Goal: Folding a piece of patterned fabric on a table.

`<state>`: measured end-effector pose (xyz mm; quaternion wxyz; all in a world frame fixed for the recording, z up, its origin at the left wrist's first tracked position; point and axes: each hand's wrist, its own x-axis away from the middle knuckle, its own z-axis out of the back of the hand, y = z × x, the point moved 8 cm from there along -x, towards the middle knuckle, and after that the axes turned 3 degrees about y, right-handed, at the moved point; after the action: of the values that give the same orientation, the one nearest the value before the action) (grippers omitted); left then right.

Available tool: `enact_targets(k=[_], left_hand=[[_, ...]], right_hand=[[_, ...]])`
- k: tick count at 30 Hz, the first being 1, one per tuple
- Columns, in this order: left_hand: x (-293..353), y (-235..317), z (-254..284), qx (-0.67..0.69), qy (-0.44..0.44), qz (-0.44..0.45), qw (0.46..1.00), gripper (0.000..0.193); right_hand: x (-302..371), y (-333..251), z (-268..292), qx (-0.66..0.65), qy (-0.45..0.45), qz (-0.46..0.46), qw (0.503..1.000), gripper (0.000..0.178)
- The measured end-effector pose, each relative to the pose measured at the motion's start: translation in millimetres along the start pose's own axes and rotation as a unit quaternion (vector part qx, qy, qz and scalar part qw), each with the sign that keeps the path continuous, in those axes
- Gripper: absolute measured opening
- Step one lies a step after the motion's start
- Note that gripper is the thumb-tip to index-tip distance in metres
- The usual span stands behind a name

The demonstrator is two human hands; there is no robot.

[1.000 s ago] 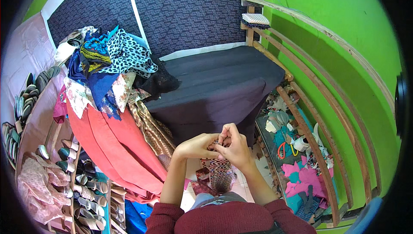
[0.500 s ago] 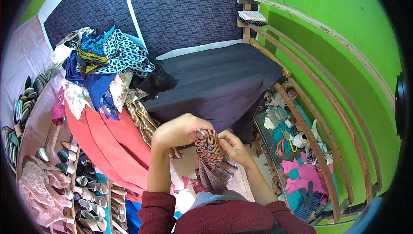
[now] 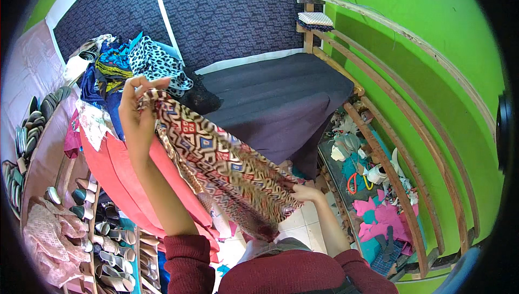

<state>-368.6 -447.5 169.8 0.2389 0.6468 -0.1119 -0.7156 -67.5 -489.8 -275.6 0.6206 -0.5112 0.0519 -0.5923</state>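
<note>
The left hand (image 3: 138, 114) pinches the far-left end of a patterned cloth (image 3: 208, 145), and the right hand (image 3: 307, 192) pinches its near-right edge, so that it slants between them in front of the dark-draped worktop (image 3: 275, 86). On the worktop's left lies a fabric pile (image 3: 155, 62), with a red cloth (image 3: 108, 167) hanging nearer. Shoes (image 3: 114, 244) fill racks at the near left, and pink scraps (image 3: 383, 221) lie at the right, behind wooden rails (image 3: 383, 161).
</note>
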Motion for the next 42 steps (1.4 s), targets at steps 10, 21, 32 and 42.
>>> enact_targets(k=[10, 21, 32, 42], left_hand=[[17.8, -78.6, 57.4, -0.066, 0.101, 0.033, 0.992, 0.024], [41.0, -169.3, 85.1, -0.162, 0.106, 0.140, 0.971, 0.029], [43.6, -204.1, 88.3, -0.212, 0.164, 0.182, 0.946, 0.040], [34.7, -209.2, 88.8, -0.395, 0.065, 0.145, 0.905, 0.031]], right_hand=[[83.0, -8.1, 85.9, 0.225, 0.205, -0.004, 0.953, 0.033], [203.7, -17.6, 254.0, -0.144, 0.538, 0.091, 0.826, 0.018], [266.5, -115.4, 268.4, 0.020, 0.784, 0.146, 0.603, 0.016], [274.2, -134.3, 268.1, 0.161, 0.761, 0.183, 0.601, 0.020]])
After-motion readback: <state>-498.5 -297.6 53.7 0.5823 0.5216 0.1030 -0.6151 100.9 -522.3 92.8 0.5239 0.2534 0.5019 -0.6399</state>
